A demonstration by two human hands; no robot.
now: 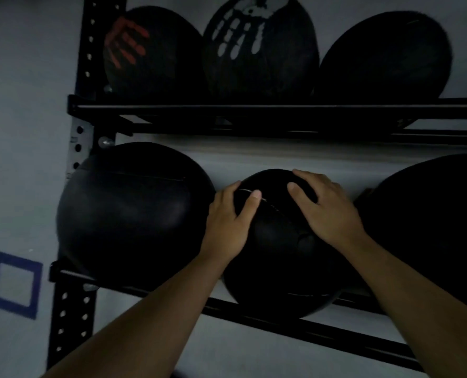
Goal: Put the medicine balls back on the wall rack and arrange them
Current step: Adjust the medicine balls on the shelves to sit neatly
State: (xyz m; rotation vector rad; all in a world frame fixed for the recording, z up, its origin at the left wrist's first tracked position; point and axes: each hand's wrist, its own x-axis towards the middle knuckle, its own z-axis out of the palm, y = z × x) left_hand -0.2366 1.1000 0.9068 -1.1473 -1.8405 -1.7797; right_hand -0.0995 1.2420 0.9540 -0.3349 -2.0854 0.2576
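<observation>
1. A blue tape square [14, 284] is sitting on the wall, well left of the middle ball and lower than its top.
2. The black rack [71, 309] is standing against the wall, its holed upright rising left of the middle ball and its rails running across behind and below that ball.
3. A large black ball [128, 211] is resting on the lower rails just left of the middle ball, touching or almost touching the left hand.
4. The left hand [231, 222] is lying on the middle ball's upper left side, fingers spread and wrapping around it, thumb pressing on a light seam.
5. The middle ball [276, 241], black and the smallest on this level, is sitting on the lower rails between its two bigger neighbours, its underside bulging down past the front rail.
6. The right hand [328, 211] is covering the middle ball's upper right side, fingers reaching over the top and the thumb flat on the front, so both hands are grasping this ball.
7. Another big black ball [429, 227] is sitting just right of the middle ball, running out of view.
8. Above the middle ball, the upper shelf is carrying three balls: one with a red handprint [150, 50], one with a white handprint [259, 47], and a plain one [388, 55].
</observation>
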